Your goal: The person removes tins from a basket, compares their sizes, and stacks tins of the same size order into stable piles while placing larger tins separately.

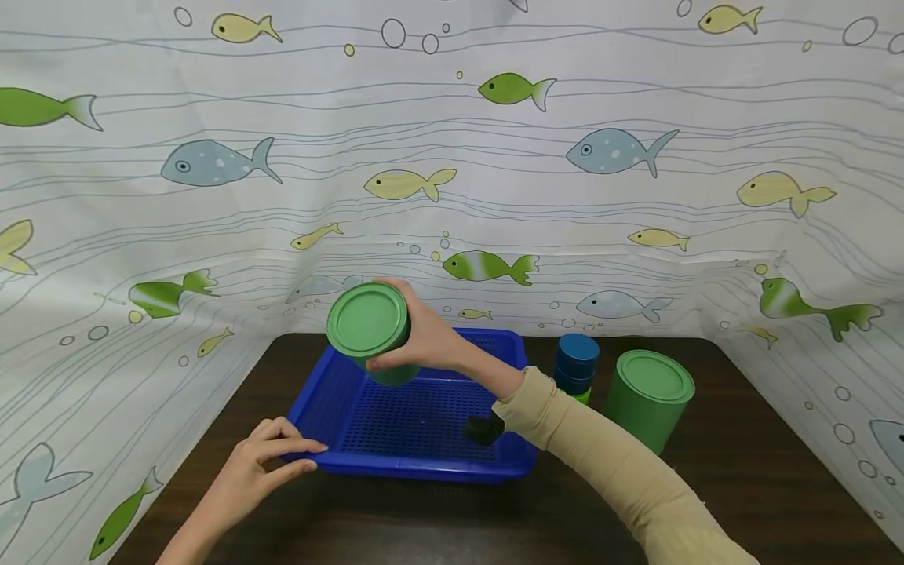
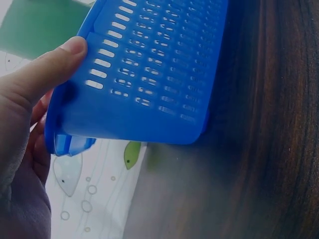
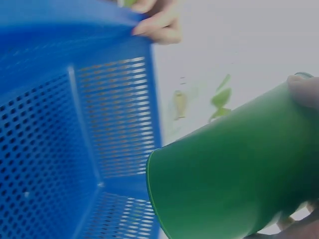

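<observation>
My right hand [image 1: 434, 337] grips a green canister [image 1: 367, 318] by its side, in the air over the left part of a blue plastic basket [image 1: 417, 464]. The canister's flat round end faces the head camera, and the right wrist view shows its smooth green side [image 3: 224, 174]. With thumb and fingers, my left hand [image 1: 257, 463] pinches the basket's rim at the near left corner. In the left wrist view the thumb lies over the slotted basket wall [image 2: 134, 117]. Inside the basket, to the right, lies a small dark object [image 1: 483, 429], its kind unclear.
Right of the basket stand a blue cylindrical container [image 1: 577, 365] with light green at its base, and a second, larger-looking green canister [image 1: 644, 404]. My right forearm partly covers them. A fish-patterned curtain [image 1: 452, 220] surrounds the dark wooden table [image 1: 749, 471].
</observation>
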`<state>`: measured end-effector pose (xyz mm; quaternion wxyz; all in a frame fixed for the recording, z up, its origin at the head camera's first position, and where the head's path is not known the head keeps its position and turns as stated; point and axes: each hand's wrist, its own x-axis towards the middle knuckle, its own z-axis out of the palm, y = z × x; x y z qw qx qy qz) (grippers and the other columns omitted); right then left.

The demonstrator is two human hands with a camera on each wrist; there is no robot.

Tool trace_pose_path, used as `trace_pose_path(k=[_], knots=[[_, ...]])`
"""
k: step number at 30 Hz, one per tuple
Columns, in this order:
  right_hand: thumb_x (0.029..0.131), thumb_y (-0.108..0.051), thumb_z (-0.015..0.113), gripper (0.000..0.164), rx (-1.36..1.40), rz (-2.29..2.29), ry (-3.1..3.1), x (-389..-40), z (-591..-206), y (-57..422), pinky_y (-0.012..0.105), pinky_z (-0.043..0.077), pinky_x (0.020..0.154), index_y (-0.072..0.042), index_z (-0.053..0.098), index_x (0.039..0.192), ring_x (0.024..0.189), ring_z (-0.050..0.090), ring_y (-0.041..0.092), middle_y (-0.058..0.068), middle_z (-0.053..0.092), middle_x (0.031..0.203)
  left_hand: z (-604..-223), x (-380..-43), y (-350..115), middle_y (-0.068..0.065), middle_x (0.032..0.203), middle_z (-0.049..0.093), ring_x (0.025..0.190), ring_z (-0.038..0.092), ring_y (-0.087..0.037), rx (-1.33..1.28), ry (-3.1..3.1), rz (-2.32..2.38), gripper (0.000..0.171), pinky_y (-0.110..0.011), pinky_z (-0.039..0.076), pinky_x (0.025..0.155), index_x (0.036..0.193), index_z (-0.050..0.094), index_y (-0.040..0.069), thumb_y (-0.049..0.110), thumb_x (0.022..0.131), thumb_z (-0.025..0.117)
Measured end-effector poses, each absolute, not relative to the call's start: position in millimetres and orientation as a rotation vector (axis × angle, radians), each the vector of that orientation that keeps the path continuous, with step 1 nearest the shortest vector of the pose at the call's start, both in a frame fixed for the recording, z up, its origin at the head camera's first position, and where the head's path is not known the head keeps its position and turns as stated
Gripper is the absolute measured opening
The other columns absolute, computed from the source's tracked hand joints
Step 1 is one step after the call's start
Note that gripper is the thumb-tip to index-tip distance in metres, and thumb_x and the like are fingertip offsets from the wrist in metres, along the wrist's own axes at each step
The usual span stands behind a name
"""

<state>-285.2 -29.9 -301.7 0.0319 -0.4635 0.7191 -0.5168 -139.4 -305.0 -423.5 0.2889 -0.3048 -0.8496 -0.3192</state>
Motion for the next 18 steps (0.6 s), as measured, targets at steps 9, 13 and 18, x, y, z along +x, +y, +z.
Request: trace_pose_path(k=[9, 13, 18], knots=[[0.071, -0.008, 0.084, 0.105, -1.304, -1.814, 2.253, -269.9, -264.1, 2.2, 0.046, 0.048, 0.102, -0.032, 0.023, 0.153, 0.131, 0.053, 0.025, 0.005, 0.044, 0.147, -425.3, -138.3, -304.8, 0.013, 0.084, 0.052, 0.085, 0.042, 0.000, -0.788, -2.280, -0.833, 0.045, -0.017, 0.034, 0.069, 0.098, 0.079, 0.021, -0.006, 0.062, 0.085], [0.072, -0.013, 0.084, 0.101, -1.249, -1.896, 2.271, -262.7, -247.6, 21.5, 0.050, 0.047, 0.103, -0.031, 0.025, 0.152, 0.130, 0.054, 0.025, 0.005, 0.046, 0.146, -424.8, -139.3, -305.1, 0.012, 0.084, 0.053, 0.086, 0.042, 0.000, -0.804, -2.270, -0.835, 0.045, -0.018, 0.034, 0.070, 0.098, 0.079, 0.020, -0.006, 0.062, 0.085], [0.072, -0.032, 0.087, 0.100, -1.211, -1.966, 2.265, -255.3, -227.0, 49.4, 0.052, 0.046, 0.104, -0.028, 0.026, 0.152, 0.129, 0.054, 0.024, 0.007, 0.051, 0.143, -423.7, -140.3, -303.8, 0.012, 0.084, 0.053, 0.087, 0.042, 0.001, -0.815, -2.268, -0.821, 0.044, -0.017, 0.034, 0.071, 0.098, 0.079, 0.020, -0.006, 0.062, 0.085]])
